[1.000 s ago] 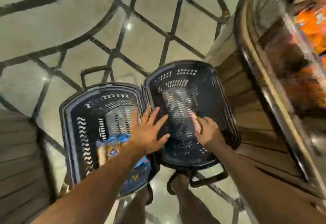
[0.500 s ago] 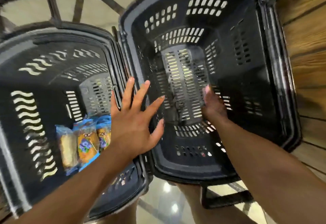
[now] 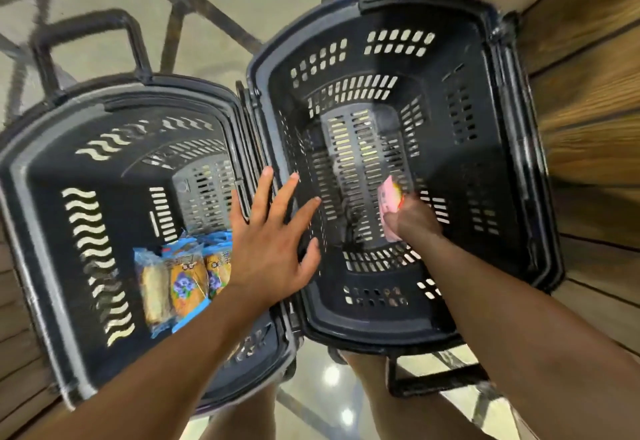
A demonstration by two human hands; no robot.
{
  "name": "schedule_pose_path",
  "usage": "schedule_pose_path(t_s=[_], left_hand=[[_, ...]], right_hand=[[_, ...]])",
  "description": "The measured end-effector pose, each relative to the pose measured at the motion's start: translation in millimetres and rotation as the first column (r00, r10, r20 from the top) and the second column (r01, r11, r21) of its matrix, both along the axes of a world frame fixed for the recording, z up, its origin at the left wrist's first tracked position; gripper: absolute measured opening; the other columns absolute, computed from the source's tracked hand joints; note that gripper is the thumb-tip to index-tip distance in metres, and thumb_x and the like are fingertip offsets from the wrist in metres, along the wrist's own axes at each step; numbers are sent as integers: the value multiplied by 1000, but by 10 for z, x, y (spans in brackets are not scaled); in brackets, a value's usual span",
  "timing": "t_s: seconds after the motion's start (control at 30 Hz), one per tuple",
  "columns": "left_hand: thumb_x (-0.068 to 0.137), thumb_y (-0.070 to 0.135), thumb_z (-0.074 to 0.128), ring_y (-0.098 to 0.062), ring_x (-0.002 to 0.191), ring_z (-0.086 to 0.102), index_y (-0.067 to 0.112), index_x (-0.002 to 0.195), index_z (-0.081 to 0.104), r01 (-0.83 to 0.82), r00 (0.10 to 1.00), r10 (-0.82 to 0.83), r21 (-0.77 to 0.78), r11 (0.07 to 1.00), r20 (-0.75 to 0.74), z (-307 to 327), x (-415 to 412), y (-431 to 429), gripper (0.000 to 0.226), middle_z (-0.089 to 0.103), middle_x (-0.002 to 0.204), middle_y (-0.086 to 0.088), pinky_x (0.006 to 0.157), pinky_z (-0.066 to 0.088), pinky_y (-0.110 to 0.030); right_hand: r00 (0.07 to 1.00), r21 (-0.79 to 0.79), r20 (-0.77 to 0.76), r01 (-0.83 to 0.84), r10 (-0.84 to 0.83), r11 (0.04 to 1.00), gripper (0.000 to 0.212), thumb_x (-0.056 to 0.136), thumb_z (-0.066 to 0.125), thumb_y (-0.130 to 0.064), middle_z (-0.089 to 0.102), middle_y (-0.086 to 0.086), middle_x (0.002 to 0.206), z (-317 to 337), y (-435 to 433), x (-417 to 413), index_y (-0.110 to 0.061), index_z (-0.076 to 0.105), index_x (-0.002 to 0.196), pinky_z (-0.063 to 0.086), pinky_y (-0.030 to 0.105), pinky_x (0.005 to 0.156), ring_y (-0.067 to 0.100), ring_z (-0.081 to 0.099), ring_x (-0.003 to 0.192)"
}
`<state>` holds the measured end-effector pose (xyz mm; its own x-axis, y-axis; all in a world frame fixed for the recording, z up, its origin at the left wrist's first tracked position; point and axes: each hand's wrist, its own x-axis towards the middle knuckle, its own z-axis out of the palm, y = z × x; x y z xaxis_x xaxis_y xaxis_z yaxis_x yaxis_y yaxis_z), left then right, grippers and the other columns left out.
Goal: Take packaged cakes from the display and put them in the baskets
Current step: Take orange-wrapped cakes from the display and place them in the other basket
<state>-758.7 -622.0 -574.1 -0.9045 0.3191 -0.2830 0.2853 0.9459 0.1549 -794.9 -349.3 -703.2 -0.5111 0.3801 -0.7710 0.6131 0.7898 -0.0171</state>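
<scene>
Pink cake packet [image 3: 388, 197], newly visible, is gripped by right hand [image 3: 415, 221] inside right-of-frame basket [image 3: 381, 332]; left hand [image 3: 273, 252] stays spread open at centre

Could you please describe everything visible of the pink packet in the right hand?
The pink packet is small and flat, wrapped in pale pink film with a touch of orange near its top; any print is too blurred to read. It stands roughly on edge. The right hand grips its lower part, fingers curled round it and hiding much of it. It is inside the right basket, over the slotted floor; whether it touches that floor cannot be told.
</scene>
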Motion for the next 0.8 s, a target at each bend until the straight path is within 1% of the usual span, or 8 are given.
schedule_pose_path(t_s=[0.17, 0.27, 0.4, 0.5, 0.57, 0.67, 0.73, 0.8], left_hand=[[96, 61, 36, -32, 160, 4, 29, 155, 43, -43, 992, 47, -30, 999, 116, 415, -36, 83, 67, 23, 170, -5, 122, -1, -69], [99, 61, 25, -30, 159, 15, 26, 156, 42, -160, 971, 141, 88, 983, 195, 962, -79, 146, 69, 29, 168, -6, 125, 9, -62], [96, 63, 19, -27, 152, 31, 23, 155, 43, -331, 918, 232, 301, 895, 320, 1888, -159, 211, 75, 37, 163, -6, 122, 30, -50], [100, 57, 30, -23, 132, 52, 24, 143, 54, -436, 888, 272, 486, 758, 371, 2578, -168, 197, 60, 56, 138, -3, 111, 42, -38], [106, 52, 36, -12, 124, 55, 33, 137, 57, -493, 859, 272, 555, 670, 434, 3096, -181, 146, 43, 60, 129, 5, 106, 41, -29], [110, 42, 42, 7, 110, 59, 40, 116, 65, -576, 802, 205, 634, 516, 561, 3862, -227, 35, 24, 67, 114, 18, 94, 40, -9], [107, 44, 48, 2, 102, 63, 36, 105, 66, -618, 762, 133, 649, 445, 634, 4229, -237, -45, 20, 68, 105, 18, 84, 43, -6], [94, 65, 55, -5, 99, 66, 33, 109, 68, -629, 740, 87, 641, 441, 667, 4530, -231, -118, 38, 72, 104, 10, 79, 49, -12]], right_hand=[[996, -254, -21, 84, -92, 964, 48, 85, 69, -41, 72, 9, 120, 917, -174, -1, -16, 65, 126, 55, 32, 86, 29, 69, 104], [974, -444, -48, 178, -222, 878, 39, 80, 72, -40, 76, -2, 109, 1616, -284, 67, -20, 70, 113, 58, 37, 87, 17, 72, 95], [924, -638, -100, 224, -368, 737, 38, 68, 75, -43, 78, -6, 101, 2530, -434, 236, -26, 70, 102, 58, 54, 89, 18, 75, 95], [912, -660, -201, 144, -358, 737, 45, 69, 72, -45, 77, -10, 106, 3446, -606, 240, -27, 68, 110, 57, 50, 92, 12, 73, 99], [912, -609, -302, 41, -279, 792, 50, 72, 67, -53, 75, -14, 106, 4108, -747, 252, -32, 66, 117, 57, 44, 90, 5, 71, 97], [869, -588, -413, -26, -273, 809, 39, 81, 73, -46, 74, -13, 103, 5028, -966, 370, -33, 62, 117, 57, 42, 87, 4, 70, 94], [831, -577, -463, -16, -310, 817, 33, 84, 77, -41, 73, -18, 98, 5558, -1109, 535, -40, 59, 111, 57, 36, 86, -3, 69, 89], [793, -560, -517, -29, -322, 828, 22, 90, 71, -47, 69, -24, 92, 5987, -1242, 733, -50, 53, 103, 55, 25, 79, -8, 67, 83]])
